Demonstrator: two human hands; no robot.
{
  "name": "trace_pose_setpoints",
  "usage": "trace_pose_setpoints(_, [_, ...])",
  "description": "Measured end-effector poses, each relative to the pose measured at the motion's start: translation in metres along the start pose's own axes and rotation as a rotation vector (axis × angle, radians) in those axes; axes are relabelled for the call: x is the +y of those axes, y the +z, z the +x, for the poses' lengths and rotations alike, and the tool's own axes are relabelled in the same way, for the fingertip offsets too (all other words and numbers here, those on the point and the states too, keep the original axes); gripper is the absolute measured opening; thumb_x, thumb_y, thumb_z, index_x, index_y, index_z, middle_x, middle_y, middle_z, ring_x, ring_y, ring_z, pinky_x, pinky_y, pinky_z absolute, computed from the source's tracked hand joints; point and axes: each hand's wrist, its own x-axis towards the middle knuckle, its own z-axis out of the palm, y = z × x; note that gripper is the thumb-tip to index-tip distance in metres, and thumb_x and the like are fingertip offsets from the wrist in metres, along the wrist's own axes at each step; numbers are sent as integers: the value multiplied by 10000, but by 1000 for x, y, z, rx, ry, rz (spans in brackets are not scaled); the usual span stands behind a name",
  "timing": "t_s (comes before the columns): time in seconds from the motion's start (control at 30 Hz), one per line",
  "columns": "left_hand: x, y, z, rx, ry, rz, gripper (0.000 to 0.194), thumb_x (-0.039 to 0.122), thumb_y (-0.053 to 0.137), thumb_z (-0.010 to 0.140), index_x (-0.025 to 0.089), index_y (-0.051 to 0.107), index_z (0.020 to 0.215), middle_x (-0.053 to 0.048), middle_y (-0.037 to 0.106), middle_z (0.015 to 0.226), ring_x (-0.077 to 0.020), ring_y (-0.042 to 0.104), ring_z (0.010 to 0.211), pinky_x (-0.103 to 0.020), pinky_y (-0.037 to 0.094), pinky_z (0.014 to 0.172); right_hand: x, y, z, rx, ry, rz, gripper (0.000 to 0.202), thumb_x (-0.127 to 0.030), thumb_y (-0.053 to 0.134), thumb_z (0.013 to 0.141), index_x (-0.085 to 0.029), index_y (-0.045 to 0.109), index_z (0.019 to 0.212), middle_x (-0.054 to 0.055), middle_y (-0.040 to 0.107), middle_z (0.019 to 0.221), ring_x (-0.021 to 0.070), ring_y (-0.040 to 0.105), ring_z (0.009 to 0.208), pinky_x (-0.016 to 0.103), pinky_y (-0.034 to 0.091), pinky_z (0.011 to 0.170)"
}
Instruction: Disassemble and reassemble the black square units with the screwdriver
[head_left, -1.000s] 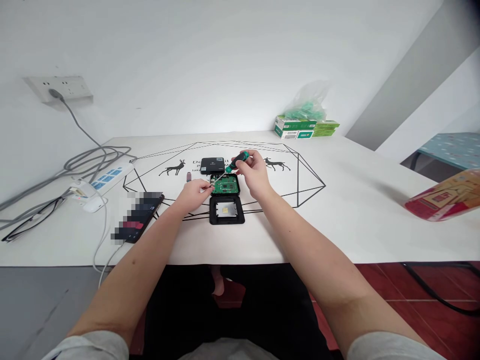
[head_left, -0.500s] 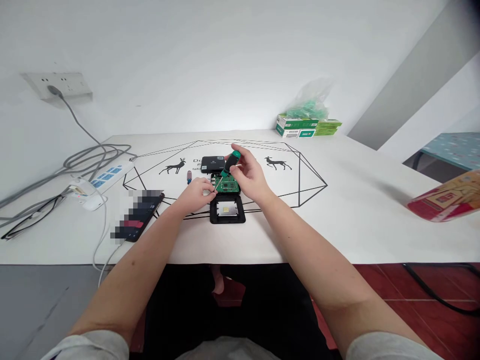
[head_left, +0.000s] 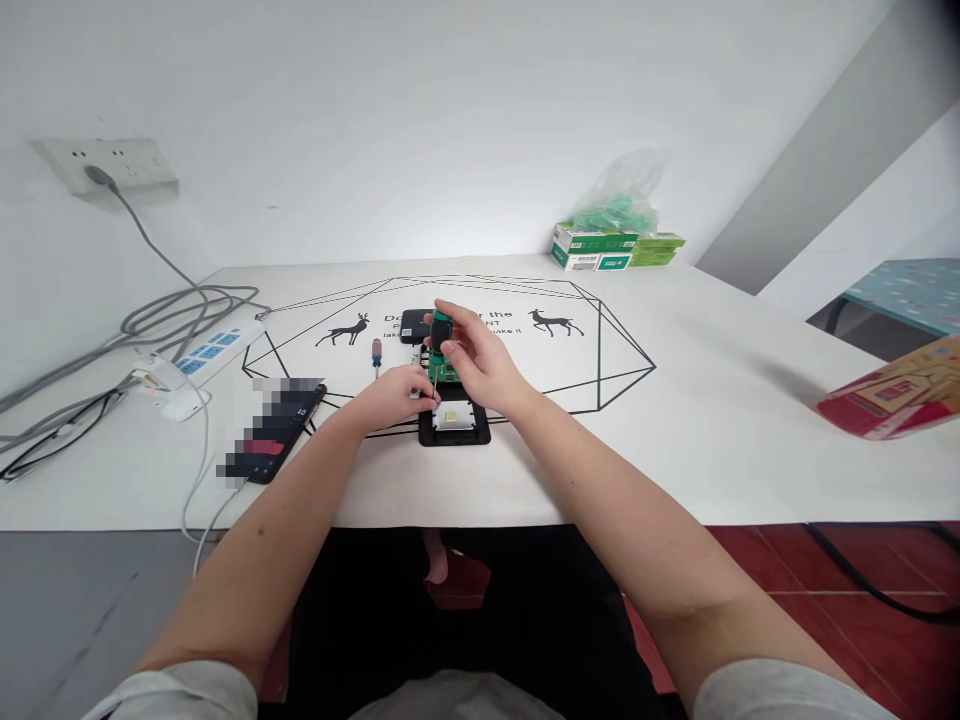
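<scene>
My right hand is closed around the green-and-black handle of a screwdriver, which stands nearly upright with its tip down. Close to that tip, my left hand has its fingers pinched together at the left edge of a black plastic case part. What sits between those fingers is too small to tell. The case part has a silvery plate with a yellowish square in it. Just behind it is a green circuit board, partly covered by my right hand. A black box-like cover lies further back.
A second, smaller screwdriver lies left of the board. To the left are a phone, a white power strip and coiled grey cables. Green boxes stand at the back wall, and a red-and-tan package is at right.
The screwdriver has swung from a slant to nearly upright, and its tip has come nearer to me. My right hand has moved left with it; my left fingers have shifted slightly toward the case part.
</scene>
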Motion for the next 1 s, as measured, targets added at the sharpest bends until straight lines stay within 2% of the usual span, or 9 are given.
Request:
trace_pose_setpoints(0.37, [2,-1,0,-35,-16,25,175,303,663,914,244,808,836,-50,767,1069,-252,730,979,-386,591,930,-1,4,-1,-65,9,-123,554,-342,430,1103,-346,468,1655,91,631,1605,279,734,1189,562,654,1078])
trace_pose_setpoints(0.5, [2,-2,-1,-49,-12,24,195,311,637,923,244,810,862,-55,780,1106,-266,743,1023,-399,591,959,0,6,-1,-36,1,-165,556,-306,464,1079,-361,494,1632,80,641,1569,271,703,1184,530,664,1036])
trace_pose_setpoints(0.7, [3,-2,-2,-47,-15,46,207,322,628,911,244,818,881,-56,780,1107,-275,743,1049,-394,596,950,0,5,0,27,-22,-208,506,-301,597,1024,-353,562,1527,82,682,1327,249,652,1074,454,675,885])
trace_pose_setpoints(0.87, [5,-2,-3,-14,-28,53,201,319,623,909,257,812,879,-35,792,1069,-264,739,1017,-375,600,921,-3,4,2,67,18,-211,473,-365,715,964,-312,629,1425,87,696,1326,243,656,991,449,649,859])
trace_pose_setpoints(0.93, [5,-2,-3,-9,-18,43,188,312,628,900,255,805,869,-36,792,1057,-262,738,1001,-383,595,920,-4,2,1,61,46,-202,498,-392,704,975,-323,624,1461,85,721,1344,251,672,990,469,645,881])
trace_pose_setpoints(1.0, [5,-2,-3,10,-1,47,183,307,632,896,247,803,878,-45,783,1042,-259,730,976,-393,590,918,-5,1,1,42,60,-175,491,-398,601,1037,-332,600,1523,82,750,1310,264,694,1032,498,638,945])
